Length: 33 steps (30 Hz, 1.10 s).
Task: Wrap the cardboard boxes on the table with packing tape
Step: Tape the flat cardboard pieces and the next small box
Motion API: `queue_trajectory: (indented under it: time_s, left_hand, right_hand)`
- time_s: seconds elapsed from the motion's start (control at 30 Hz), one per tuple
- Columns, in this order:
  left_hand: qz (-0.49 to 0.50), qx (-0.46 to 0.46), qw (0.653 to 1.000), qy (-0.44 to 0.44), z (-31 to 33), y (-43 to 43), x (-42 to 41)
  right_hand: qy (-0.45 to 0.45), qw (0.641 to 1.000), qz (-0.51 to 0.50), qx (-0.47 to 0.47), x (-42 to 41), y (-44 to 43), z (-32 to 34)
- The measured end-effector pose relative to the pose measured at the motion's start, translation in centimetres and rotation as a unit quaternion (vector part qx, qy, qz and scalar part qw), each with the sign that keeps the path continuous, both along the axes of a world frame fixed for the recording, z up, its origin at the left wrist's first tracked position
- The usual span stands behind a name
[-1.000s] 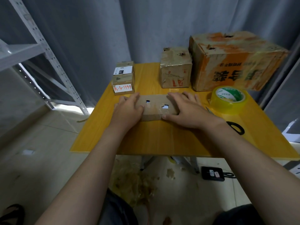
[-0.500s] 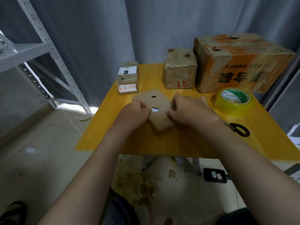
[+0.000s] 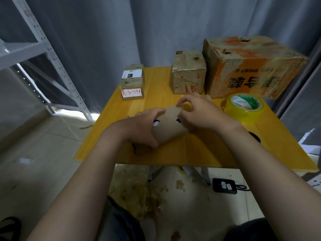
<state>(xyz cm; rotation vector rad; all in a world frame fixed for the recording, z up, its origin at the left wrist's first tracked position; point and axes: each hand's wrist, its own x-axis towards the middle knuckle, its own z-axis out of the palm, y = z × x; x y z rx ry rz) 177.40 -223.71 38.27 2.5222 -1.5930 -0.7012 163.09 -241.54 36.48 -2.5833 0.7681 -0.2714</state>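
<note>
Head view: the left hand (image 3: 139,129) is clamped on the near left end of a flat cardboard box (image 3: 171,130), fingers curled over its top face and thumb tucked underneath. The right hand (image 3: 199,113) has its fingers bent, thumb and forefinger pinching the box's far upper edge. The box has two small holes in its face and sits tilted between the hands over the middle of the yellow table (image 3: 191,153) (whether its lower edge touches the wood cannot be told). A roll of packing tape (image 3: 245,106) lies flat on the table just right of the right hand. Black scissors (image 3: 256,137) are mostly hidden behind the right forearm. Along the far edge stand a small labelled box (image 3: 132,82), a medium box (image 3: 188,73) and a large orange box (image 3: 251,66), the last two side by side.
</note>
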Motion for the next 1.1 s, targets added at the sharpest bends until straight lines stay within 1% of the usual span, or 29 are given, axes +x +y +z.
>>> queue_trajectory:
  time_s: [0.07, 0.1, 0.2, 0.27, 0.33, 0.43, 0.6, 0.7, 0.77, 0.83, 0.87, 0.93, 1.0, 1.03, 1.1]
  left_hand:
    - [-0.025, -0.018, 1.0, 0.006, -0.1, -0.2, 0.8]
    - [-0.028, -0.036, 0.999, 0.002, -0.3, -0.3, 1.2]
    - [-0.004, -0.103, 0.995, -0.013, -1.2, -0.5, 2.0]
    - [0.011, -0.122, 0.992, -0.007, -1.7, -0.5, 2.2]
    - [0.012, -0.127, 0.992, -0.005, -1.9, -0.4, 2.4]
    - [0.01, -0.123, 0.992, -0.003, -2.2, -0.5, 2.4]
    - [0.021, -0.119, 0.993, -0.018, -2.5, -0.6, 1.9]
    - [0.026, -0.11, 0.993, -0.027, -2.4, -0.7, 1.7]
    - [0.036, -0.089, 0.994, -0.043, -2.3, -1.0, 1.2]
    - [0.044, -0.088, 0.994, -0.047, -2.3, -1.4, 0.5]
    - [0.046, -0.105, 0.992, -0.043, -2.2, -1.6, 0.1]
    - [0.044, -0.162, 0.985, -0.04, -2.0, -1.8, -0.6]
    - [0.049, -0.227, 0.972, -0.027, -1.8, -2.0, -1.4]
    - [0.054, -0.255, 0.965, -0.015, -1.7, -2.2, -1.7]
    - [0.06, -0.293, 0.954, 0.013, -1.3, -2.4, -2.6]
  right_hand:
    - [0.058, 0.998, -0.025, 0.03, -0.1, -0.4, -0.1]
    - [0.069, 0.995, -0.034, 0.056, -0.1, -0.6, -0.1]
    - [0.063, 0.991, -0.06, 0.105, 0.1, -0.8, -0.2]
    - [0.048, 0.985, -0.082, 0.141, 0.2, -0.8, -0.3]
    - [0.031, 0.983, -0.1, 0.149, 0.3, -0.5, -0.6]
    - [0.03, 0.986, -0.119, 0.109, 0.5, -0.2, -1.0]
    - [0.029, 0.985, -0.13, 0.108, 0.7, 0.3, -0.9]
    - [0.042, 0.987, -0.123, 0.092, 0.3, 0.6, -0.5]
    - [0.039, 0.99, -0.12, 0.061, -0.2, 0.5, 0.4]
    - [0.004, 0.989, -0.147, 0.005, -1.1, -0.3, 1.6]
    - [-0.003, 0.986, -0.166, -0.028, -1.7, -1.0, 2.2]
    - [0.051, 0.975, -0.203, -0.071, -3.0, -2.6, 2.6]
    - [0.121, 0.961, -0.234, -0.081, -4.3, -3.9, 2.3]
    - [0.141, 0.956, -0.244, -0.083, -4.6, -4.5, 1.9]
    - [0.143, 0.953, -0.252, -0.091, -5.1, -5.1, 1.3]
